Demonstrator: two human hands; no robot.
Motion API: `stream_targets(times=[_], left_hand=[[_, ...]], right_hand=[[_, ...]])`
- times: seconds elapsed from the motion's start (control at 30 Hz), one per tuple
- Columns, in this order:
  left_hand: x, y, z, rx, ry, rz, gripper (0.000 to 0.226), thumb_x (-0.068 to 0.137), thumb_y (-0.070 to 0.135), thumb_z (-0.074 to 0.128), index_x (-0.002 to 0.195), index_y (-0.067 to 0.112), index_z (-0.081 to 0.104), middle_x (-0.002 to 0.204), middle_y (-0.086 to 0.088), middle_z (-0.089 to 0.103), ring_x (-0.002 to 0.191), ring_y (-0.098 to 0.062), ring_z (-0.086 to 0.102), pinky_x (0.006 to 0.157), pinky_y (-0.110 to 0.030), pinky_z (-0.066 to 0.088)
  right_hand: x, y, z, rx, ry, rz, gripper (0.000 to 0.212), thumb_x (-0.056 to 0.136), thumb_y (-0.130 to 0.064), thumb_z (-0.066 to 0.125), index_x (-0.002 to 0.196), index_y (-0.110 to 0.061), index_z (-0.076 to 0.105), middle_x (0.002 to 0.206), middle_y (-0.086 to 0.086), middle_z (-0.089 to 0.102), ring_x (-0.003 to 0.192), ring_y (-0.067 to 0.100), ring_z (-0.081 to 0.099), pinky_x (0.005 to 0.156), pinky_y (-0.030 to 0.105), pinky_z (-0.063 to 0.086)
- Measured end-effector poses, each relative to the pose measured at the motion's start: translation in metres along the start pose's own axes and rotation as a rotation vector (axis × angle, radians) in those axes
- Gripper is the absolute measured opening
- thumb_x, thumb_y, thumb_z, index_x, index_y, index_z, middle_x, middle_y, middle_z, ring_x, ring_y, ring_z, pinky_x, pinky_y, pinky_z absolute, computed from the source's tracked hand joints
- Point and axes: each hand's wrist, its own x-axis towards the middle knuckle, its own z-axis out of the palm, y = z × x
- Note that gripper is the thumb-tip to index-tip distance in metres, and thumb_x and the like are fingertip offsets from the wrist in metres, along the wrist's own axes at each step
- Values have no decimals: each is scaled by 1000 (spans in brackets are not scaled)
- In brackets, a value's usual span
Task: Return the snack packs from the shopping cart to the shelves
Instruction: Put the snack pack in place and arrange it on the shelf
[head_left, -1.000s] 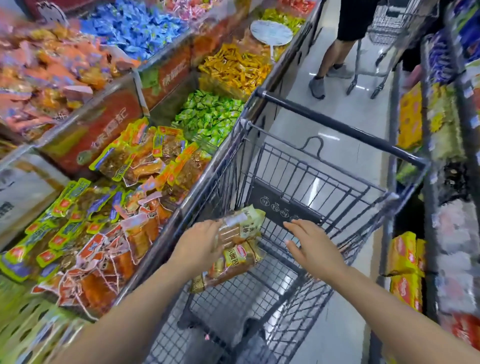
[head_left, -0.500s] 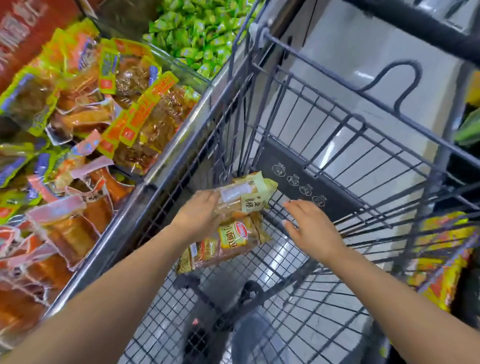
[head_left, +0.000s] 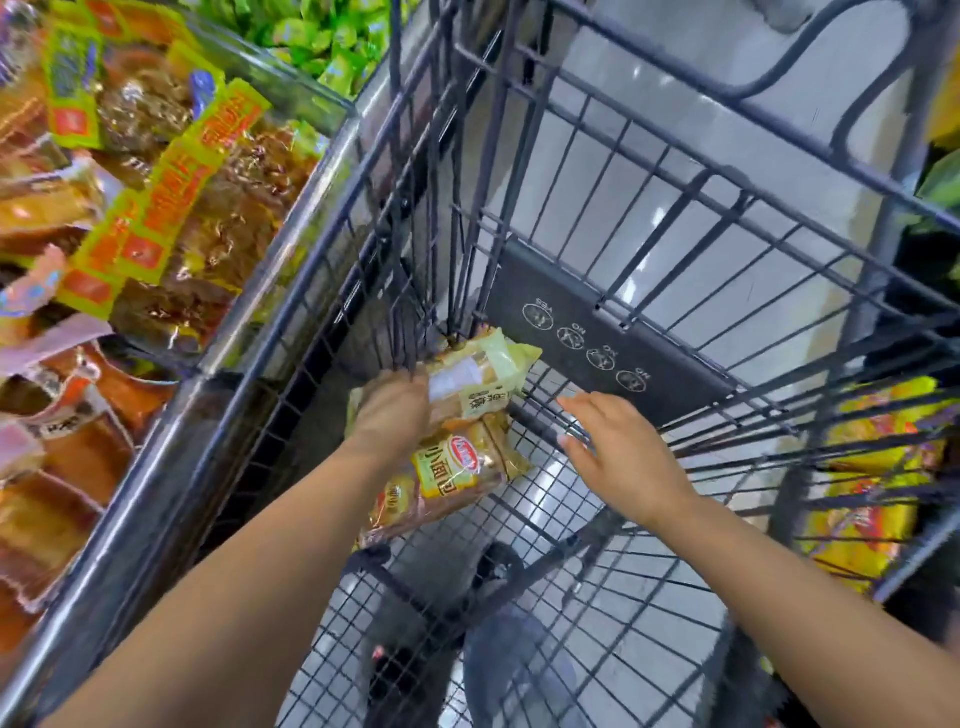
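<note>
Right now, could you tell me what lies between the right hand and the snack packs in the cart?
In the head view, only bare cart floor mesh separates the right hand from the snack packs, which the left hand grips.

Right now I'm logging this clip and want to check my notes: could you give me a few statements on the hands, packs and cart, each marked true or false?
1. The left hand grips a pale snack pack. True.
2. The right hand holds a pack. False: it is open and holds nothing.
3. A second pack with a red logo lies on the cart floor. True.
4. Both packs already sit on the shelf. False: they are inside the cart.
5. The green candies are in the cart. False: they are in a bin outside it.
</note>
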Motion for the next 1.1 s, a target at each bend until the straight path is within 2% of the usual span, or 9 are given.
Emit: stream_targets(times=[0.27,0.37,0.47,0.53,0.67,0.77,0.9,1.0,1.1], left_hand=[[-67,-29,-18,-164,193,99,54,95,12,54,146,12,35,139,-13,52,127,-32,45,103,-35,33],[-107,-40,-40,-417,286,237,35,91,17,58,124,27,53,103,-4,68,100,-27,62,82,-38,50],[-156,-47,-68,-649,310,246,27,93,23,60,114,40,56,85,13,67,76,0,62,65,-19,50],[-190,-50,-84,-783,279,211,24,95,32,59,118,34,55,87,18,63,75,4,59,60,-13,43],[-252,-56,-116,-1034,307,233,59,87,45,65,123,-1,52,111,-7,67,101,-14,64,72,-25,50],[-304,-62,-141,-1099,389,341,19,92,24,64,100,8,59,79,7,60,64,10,57,55,-7,40],[-355,-73,-171,-1196,432,515,10,90,27,67,91,16,67,81,6,68,75,-5,58,72,-25,48],[-387,-77,-194,-1230,436,611,9,91,20,65,82,18,65,66,14,65,64,1,55,66,-19,46],[-420,-75,-213,-1238,430,724,12,93,16,63,81,16,64,66,7,65,60,-6,58,60,-21,46]], right_hand=[[-43,-30,-10,31,12,71,46,98,-34,46,139,-15,46,137,4,49,129,24,40,109,37,31],[-68,-56,-17,36,15,99,47,98,-34,45,142,-15,42,139,5,48,130,23,40,110,37,32],[-96,-86,-29,60,52,142,48,99,-36,44,142,-16,40,138,4,49,128,21,41,105,34,35],[-116,-105,-40,62,80,183,52,99,-40,43,144,-16,36,140,3,46,128,20,40,104,32,35],[-160,-151,-66,176,217,285,62,97,-48,42,149,-19,27,148,2,38,134,21,36,104,33,36],[-193,-186,-82,335,285,300,70,92,-58,43,151,-31,17,149,-7,38,127,22,48,98,36,43],[-234,-224,-108,474,414,258,76,90,-58,52,150,-37,12,139,-14,48,124,15,51,90,31,45],[-265,-248,-128,587,522,242,83,83,-63,57,150,-38,14,135,-11,51,122,15,52,93,34,45],[-292,-269,-145,663,638,217,98,69,-76,59,149,-41,14,129,-14,51,118,16,55,97,41,47]])
